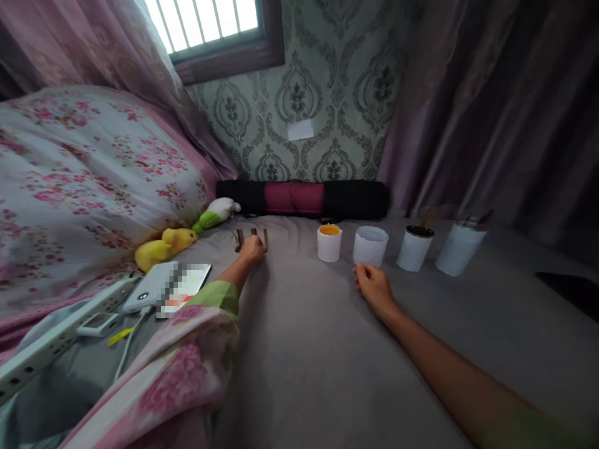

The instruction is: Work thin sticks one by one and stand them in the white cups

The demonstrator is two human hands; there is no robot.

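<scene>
My left hand point(253, 248) reaches forward to a few small brown upright pieces point(239, 240) on the grey sheet. Its fingers are closed at the middle and right pieces, and the grip itself is hidden behind the hand. With fingers curled in and nothing visible in them, my right hand point(375, 288) is just in front of a wide white cup point(370, 251). To that cup's left is a smaller white cup point(329, 247) with yellow-orange inside. On its right are a white cup with a dark rim point(414, 252) and a taller white container point(459, 252) holding brown-tipped items.
A black and maroon roll point(294, 198) lies along the wall. At left are a yellow plush toy point(165, 247), a green-and-white plush point(218, 214), a power bank point(152, 285), a phone point(194, 280) and a power strip point(60, 340). A dark flat object point(571, 292) lies far right.
</scene>
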